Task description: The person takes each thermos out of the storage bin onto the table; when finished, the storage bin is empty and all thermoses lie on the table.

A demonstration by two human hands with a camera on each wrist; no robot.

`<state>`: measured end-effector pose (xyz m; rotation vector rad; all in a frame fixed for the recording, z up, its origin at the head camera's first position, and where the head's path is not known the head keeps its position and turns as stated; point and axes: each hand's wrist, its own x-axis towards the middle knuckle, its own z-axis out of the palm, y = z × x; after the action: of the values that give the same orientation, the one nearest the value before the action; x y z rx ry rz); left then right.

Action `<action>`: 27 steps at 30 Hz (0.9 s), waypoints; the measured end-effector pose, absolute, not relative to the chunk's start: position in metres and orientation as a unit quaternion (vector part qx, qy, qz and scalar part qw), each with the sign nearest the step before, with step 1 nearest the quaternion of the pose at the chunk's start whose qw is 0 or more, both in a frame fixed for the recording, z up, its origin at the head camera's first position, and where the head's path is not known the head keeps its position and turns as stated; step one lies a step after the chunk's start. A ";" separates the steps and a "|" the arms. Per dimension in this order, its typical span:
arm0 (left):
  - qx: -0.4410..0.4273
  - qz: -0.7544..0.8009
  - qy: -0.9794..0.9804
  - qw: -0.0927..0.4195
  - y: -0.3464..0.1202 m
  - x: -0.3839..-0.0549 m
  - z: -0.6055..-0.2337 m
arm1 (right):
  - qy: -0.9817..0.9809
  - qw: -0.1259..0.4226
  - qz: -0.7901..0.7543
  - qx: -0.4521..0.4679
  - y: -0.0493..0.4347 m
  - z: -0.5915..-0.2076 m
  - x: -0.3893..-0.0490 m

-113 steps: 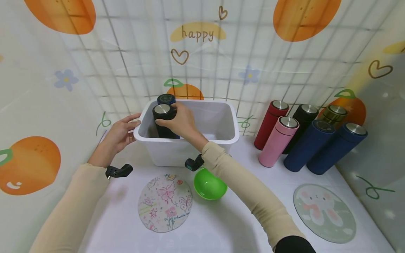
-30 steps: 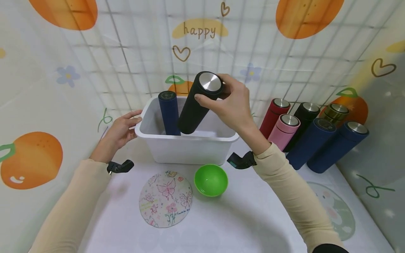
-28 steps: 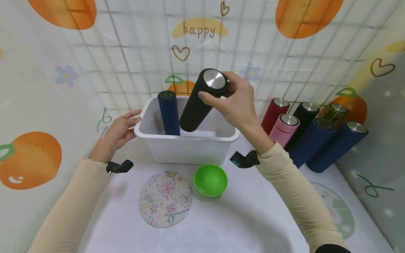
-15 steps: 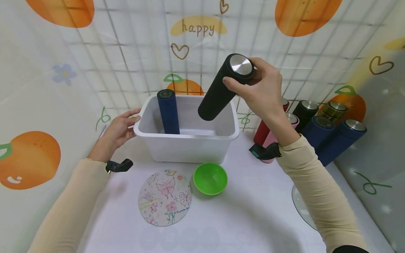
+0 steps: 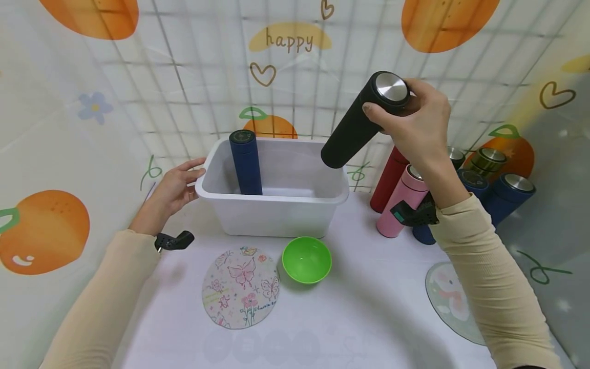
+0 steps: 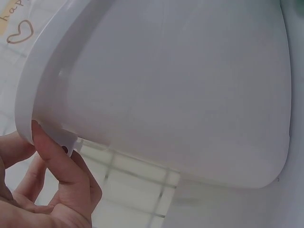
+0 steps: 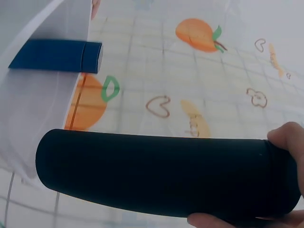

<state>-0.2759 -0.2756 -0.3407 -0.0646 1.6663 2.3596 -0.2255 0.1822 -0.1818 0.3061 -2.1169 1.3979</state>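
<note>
My right hand (image 5: 421, 123) grips a black thermos (image 5: 355, 125) near its silver-topped lid and carries it tilted, its base just over the right end of a white plastic bin (image 5: 272, 215). In the right wrist view the thermos (image 7: 156, 173) lies across the picture, fingers round its lid end. My left hand (image 5: 172, 189) pinches the bin's left rim; the left wrist view has the thumb and fingers (image 6: 61, 161) on either side of that edge. A blue thermos (image 5: 246, 164) stands inside the bin towards the left.
Right of the bin stand a red thermos (image 5: 387, 182), a pink thermos (image 5: 403, 197) and several others, partly behind my right arm. A green bowl (image 5: 306, 260) sits before the bin. Round mats, one with butterflies (image 5: 240, 289) and one with a rabbit (image 5: 444, 302), lie on the table.
My right hand has lifted the black thermos out of the bin from beside the blue one and moved it up and to the right. My left hand stays at the rim.
</note>
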 end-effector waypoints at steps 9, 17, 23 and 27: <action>-0.032 0.800 0.588 0.118 -0.274 -0.275 -0.339 | -0.813 0.310 0.490 0.059 0.201 -0.183 -0.227; -0.032 0.802 0.585 0.117 -0.273 -0.276 -0.340 | -0.837 0.324 0.440 0.029 0.215 -0.193 -0.236; -0.028 0.807 0.577 0.123 -0.274 -0.276 -0.340 | -0.862 0.304 0.406 0.010 0.220 -0.203 -0.241; -0.029 0.805 0.581 0.121 -0.274 -0.276 -0.340 | -0.870 0.290 0.398 0.003 0.220 -0.212 -0.247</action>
<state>-0.2760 -0.2744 -0.3402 -0.0848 1.6957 2.3494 -0.2470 0.2198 -0.2121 0.0090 -2.3218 1.0608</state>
